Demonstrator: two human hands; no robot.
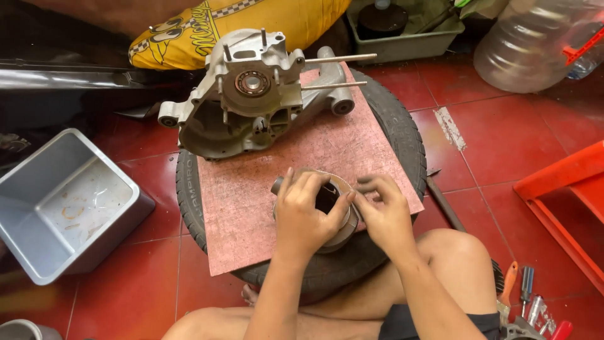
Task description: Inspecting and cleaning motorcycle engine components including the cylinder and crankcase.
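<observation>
Red board surface on tire, red tile floor. Both hands, left and right, closed around metal ring part. Engine case at 12 o'clock, grey tub at 9.

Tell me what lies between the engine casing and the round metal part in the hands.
Only bare red board separates the engine casing from the round metal part, seen in the head view.

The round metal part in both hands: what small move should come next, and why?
Probably keep the left hand gripping the round metal part while the right hand works its fingertips along the rim; they already pinch there, and the part sits on the red board.
</observation>
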